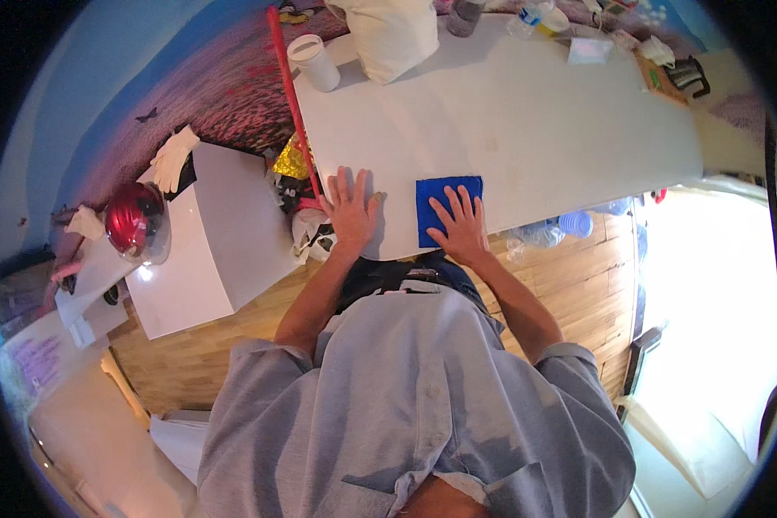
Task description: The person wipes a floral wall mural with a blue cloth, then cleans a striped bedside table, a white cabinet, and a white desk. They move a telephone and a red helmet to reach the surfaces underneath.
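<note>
A square blue cloth [430, 194] lies near the front edge of a white table [524, 116]. Spread over the cloth's right part is my right hand [458, 228], palm down and fingers apart. My left hand [351, 217] rests with spread fingers at the table's left front corner, to the left of the cloth and apart from it. Neither hand grips anything. What lies under the palms is hidden.
At the table's back stand a white canister [315, 63], a cream fabric bag [395, 35] and a clear bottle [528, 19]. A red pole [289, 90] runs along the left edge. Left is a white cabinet [188, 259] bearing a red helmet [136, 220].
</note>
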Demonstrator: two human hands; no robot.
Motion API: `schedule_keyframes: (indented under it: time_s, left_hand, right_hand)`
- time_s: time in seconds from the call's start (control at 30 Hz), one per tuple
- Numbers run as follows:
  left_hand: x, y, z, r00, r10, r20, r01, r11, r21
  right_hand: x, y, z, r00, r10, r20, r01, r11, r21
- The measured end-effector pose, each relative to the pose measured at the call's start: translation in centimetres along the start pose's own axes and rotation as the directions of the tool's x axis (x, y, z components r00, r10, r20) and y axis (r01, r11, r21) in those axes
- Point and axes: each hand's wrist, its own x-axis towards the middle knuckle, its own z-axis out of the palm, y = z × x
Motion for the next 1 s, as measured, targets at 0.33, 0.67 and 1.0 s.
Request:
schedule_keyframes:
  time_s: [0.33, 0.67, 1.0]
  left_hand:
    - [1.4, 3.8, -0.3, 0.995, -0.094, 0.022, 0.092, 0.992, 0.092]
    - [1.1, 3.8, 0.0, 0.989, -0.141, 0.033, 0.135, 0.981, 0.139]
    - [1.2, 3.6, -0.3, 0.985, -0.154, 0.072, 0.142, 0.979, 0.148]
  right_hand:
    - [8.7, -3.5, 2.4, 1.0, 0.017, -0.008, -0.018, 0.998, -0.057]
    - [15.1, -2.3, 1.8, 0.998, -0.016, 0.061, 0.022, 0.994, -0.106]
    - [21.2, 1.4, 1.2, 0.998, 0.05, 0.038, -0.045, 0.991, -0.128]
